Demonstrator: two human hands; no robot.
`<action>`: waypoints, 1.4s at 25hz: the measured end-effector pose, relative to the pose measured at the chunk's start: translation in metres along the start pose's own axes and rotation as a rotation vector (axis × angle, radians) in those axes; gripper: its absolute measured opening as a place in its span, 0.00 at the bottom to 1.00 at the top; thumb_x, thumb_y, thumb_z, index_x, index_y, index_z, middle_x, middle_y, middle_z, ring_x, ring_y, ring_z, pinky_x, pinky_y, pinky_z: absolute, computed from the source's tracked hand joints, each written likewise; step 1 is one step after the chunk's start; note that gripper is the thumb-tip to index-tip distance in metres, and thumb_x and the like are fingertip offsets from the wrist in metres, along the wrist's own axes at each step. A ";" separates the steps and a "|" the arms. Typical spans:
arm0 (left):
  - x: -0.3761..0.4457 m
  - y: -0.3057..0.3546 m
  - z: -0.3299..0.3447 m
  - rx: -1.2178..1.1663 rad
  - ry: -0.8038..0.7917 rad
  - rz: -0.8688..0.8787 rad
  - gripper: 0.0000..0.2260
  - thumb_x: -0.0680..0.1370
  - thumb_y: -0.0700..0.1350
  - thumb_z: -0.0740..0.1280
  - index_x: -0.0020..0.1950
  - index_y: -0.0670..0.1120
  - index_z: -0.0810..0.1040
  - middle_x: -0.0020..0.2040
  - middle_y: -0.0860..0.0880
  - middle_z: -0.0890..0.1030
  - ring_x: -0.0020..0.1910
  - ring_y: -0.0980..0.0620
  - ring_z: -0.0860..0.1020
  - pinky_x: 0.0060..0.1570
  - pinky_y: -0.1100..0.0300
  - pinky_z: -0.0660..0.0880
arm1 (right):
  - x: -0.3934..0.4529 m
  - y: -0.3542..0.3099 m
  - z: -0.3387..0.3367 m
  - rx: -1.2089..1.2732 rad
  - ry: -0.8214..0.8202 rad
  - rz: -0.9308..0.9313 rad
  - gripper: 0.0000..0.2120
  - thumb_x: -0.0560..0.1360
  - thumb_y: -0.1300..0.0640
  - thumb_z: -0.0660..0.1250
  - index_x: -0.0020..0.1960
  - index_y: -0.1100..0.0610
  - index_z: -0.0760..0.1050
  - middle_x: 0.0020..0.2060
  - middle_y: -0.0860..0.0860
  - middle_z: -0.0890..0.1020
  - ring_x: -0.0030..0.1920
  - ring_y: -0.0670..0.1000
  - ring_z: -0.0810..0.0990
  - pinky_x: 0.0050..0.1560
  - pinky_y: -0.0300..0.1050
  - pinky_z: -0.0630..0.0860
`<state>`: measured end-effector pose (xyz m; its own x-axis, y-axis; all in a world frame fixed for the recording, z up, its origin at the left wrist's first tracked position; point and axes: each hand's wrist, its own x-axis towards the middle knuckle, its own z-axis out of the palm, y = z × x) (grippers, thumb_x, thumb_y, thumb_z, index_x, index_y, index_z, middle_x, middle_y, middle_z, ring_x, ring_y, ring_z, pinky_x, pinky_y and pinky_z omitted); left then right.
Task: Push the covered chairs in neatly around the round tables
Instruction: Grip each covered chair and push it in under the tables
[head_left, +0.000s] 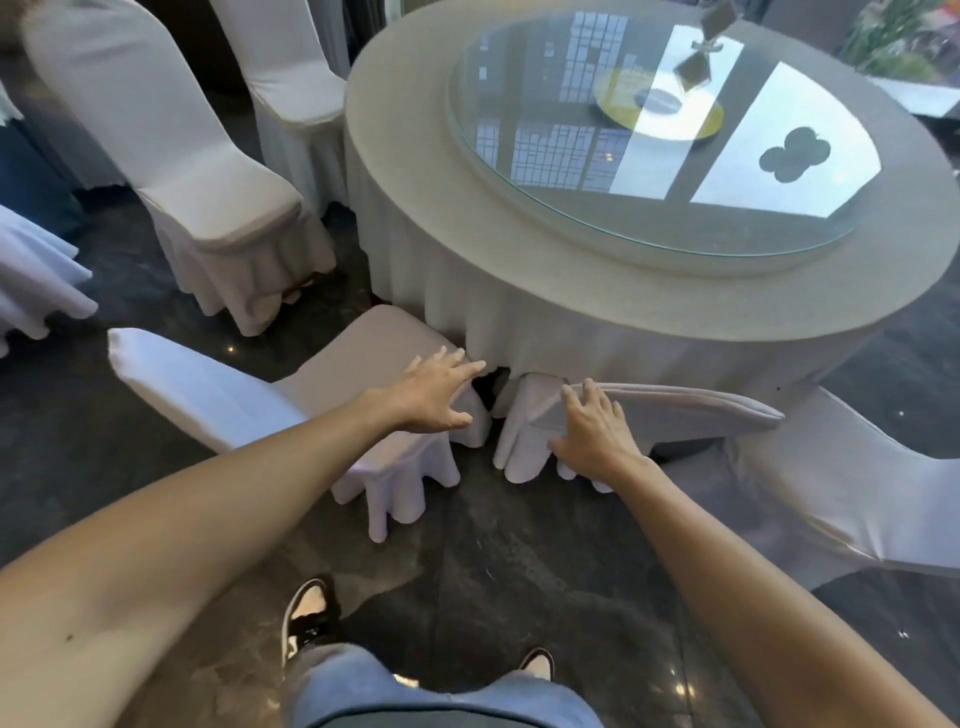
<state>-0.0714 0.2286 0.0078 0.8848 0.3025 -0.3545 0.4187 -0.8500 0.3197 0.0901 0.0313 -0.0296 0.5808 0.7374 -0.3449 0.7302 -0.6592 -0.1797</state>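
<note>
The left hand (434, 395) has its fingers straight and spread, gripping nothing, the palm down over the front corner of the seat of a white fabric-covered chair (291, 395) at lower centre-left; whether the palm touches the cover I cannot tell; its bare forearm runs back to the lower left corner of the frame. The right hand (597, 434) lies flat with fingers splayed and lightly bent, pressing on the seat corner of a second white fabric-covered chair (675, 415) at lower centre-right, holding nothing in a curl; its forearm runs to the lower right corner.

The left chair's back points toward the left edge and its seat front touches the hanging skirt of the round table draped in a pale grey cloth (597, 291); the right chair's back stretches toward the right edge, its seat tucked against the skirt; the two seat corners stand just beside each other with a dark gap between. Both covers hang in loose pleats to the dark marbled floor (519, 561).

A round glass turntable (660, 140) sits on the tabletop, upper right, reflecting windows; a yellow disc (660, 104) shows at its centre, its writing too blurred to read. Two more white-covered chairs (218, 171) stand at upper left, apart from the table.
</note>
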 end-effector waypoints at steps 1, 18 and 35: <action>-0.009 -0.026 -0.007 0.007 0.020 0.006 0.36 0.77 0.54 0.68 0.80 0.53 0.53 0.80 0.44 0.53 0.79 0.43 0.50 0.76 0.40 0.50 | 0.007 -0.031 0.004 0.012 0.011 -0.004 0.39 0.74 0.48 0.65 0.79 0.56 0.51 0.78 0.64 0.49 0.77 0.63 0.51 0.75 0.60 0.53; -0.123 -0.413 -0.038 0.155 -0.121 0.014 0.51 0.64 0.76 0.64 0.80 0.56 0.49 0.80 0.46 0.54 0.79 0.42 0.48 0.74 0.36 0.43 | 0.053 -0.431 0.081 0.414 -0.053 0.007 0.43 0.74 0.34 0.64 0.79 0.50 0.47 0.80 0.51 0.51 0.78 0.56 0.55 0.75 0.56 0.59; -0.053 -0.394 -0.026 0.177 -0.018 0.024 0.26 0.71 0.37 0.64 0.65 0.58 0.78 0.60 0.52 0.83 0.60 0.49 0.78 0.74 0.49 0.58 | 0.090 -0.397 0.094 0.207 -0.100 0.083 0.19 0.67 0.59 0.64 0.58 0.50 0.77 0.47 0.55 0.83 0.48 0.60 0.81 0.46 0.50 0.77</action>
<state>-0.2777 0.5585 -0.0761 0.8897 0.2748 -0.3645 0.3534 -0.9201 0.1690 -0.1813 0.3459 -0.0761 0.5893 0.6683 -0.4539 0.5862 -0.7404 -0.3289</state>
